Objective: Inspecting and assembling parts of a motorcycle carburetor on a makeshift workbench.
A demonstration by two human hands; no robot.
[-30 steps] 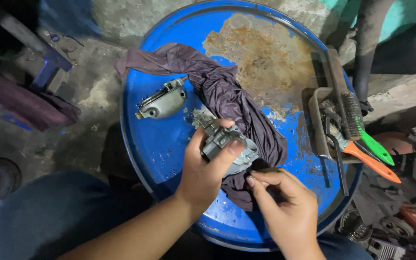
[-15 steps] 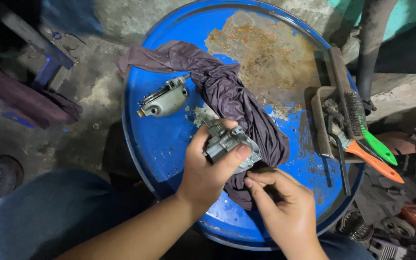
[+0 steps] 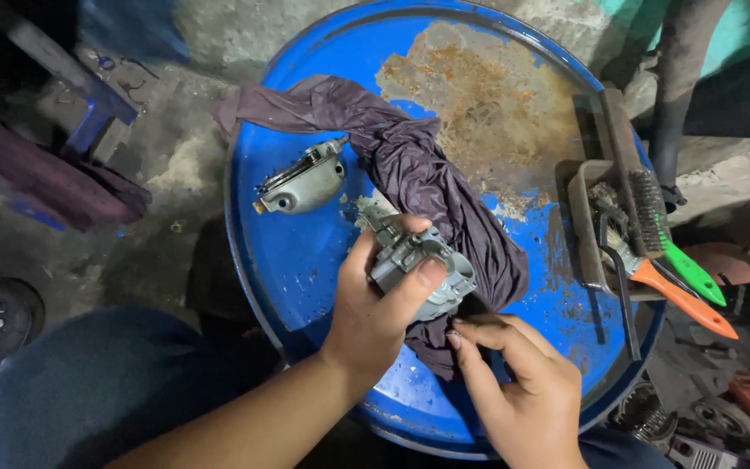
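Head view looks straight down on the blue drum lid (image 3: 305,260) I use as a counter, rusted bare at its far side. My left hand (image 3: 375,304) is clenched around a grey metal casting (image 3: 423,269), thumb across its near face, holding it just above the lid beside the dark purple rag (image 3: 427,182). Compared with half a second ago, the casting sits slightly more turned in my grip, its ribbed side now facing up; the hand itself has hardly shifted. My right hand (image 3: 523,391) stays low at the near edge, fingers curled and pinching the hanging end of the rag under the casting; I cannot tell whether anything else is in it. A second grey part (image 3: 299,181) with a rounded cover lies untouched on the lid to the left, where it lay before. At the right rim a metal tray (image 3: 585,234) holds a wire brush (image 3: 648,213) and tools with orange (image 3: 683,300) and green (image 3: 692,271) handles, unchanged.
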